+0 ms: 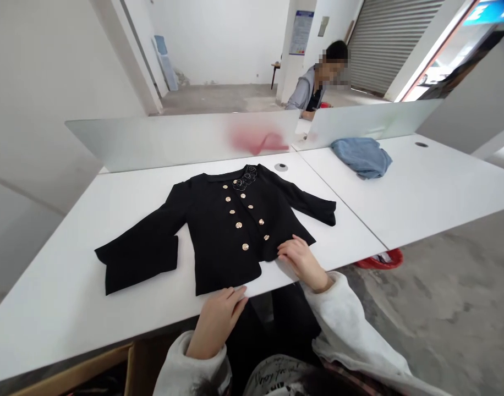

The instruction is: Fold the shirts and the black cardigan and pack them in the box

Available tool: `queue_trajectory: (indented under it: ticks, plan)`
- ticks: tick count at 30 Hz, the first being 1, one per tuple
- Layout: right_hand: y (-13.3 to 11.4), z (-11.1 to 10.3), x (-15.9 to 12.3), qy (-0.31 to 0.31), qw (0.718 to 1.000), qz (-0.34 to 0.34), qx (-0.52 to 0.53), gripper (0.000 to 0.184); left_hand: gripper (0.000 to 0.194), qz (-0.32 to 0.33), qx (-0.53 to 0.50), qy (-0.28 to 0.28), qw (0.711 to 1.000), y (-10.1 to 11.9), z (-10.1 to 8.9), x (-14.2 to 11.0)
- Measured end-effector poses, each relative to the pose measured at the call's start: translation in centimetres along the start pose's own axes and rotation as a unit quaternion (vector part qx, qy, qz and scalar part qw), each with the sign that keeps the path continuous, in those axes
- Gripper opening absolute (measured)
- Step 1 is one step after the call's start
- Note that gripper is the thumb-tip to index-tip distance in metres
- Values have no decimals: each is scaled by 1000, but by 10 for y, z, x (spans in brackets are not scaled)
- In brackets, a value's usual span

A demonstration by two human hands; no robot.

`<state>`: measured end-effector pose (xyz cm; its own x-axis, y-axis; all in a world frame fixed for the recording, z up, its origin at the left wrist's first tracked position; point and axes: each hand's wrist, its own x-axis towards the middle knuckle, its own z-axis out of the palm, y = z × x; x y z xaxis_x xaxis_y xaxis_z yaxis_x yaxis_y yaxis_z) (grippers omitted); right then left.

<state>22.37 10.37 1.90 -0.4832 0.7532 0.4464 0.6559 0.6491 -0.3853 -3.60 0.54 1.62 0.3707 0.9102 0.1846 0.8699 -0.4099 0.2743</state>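
A black jacket (213,236) lies spread front up on the white table, with two rows of gold buttons and flower-like trim by the neckline. The sleeve on the left is folded back at its lower end; the other sleeve points out to the right. My left hand (219,318) is at the table's front edge, its fingers stretched along the bottom hem. Farther right, my right hand (302,260) rests its slightly bent fingers on the hem of the other front panel. Both hands look open, though their undersides are hidden.
A frosted divider (186,140) runs along the back of the white table (66,242). Bunched blue cloth (361,157) lies at the right. Behind the divider sits another person (312,88). Below the table are a red-lined bin (382,259) and a cardboard box (130,366).
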Motion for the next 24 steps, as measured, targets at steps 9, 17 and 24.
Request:
queue_trajectory:
  ticks: [9,17,24]
  plan:
    - [82,-15,-57,118,960,245,-70,47,37,-69,82,89,990,9,17,-5]
    - [55,-10,-13,99,889,344,284,19,31,-100,108,195,970,30,31,11]
    - [42,-29,-2,159,825,336,427,34,35,-142,115,185,966,32,39,23]
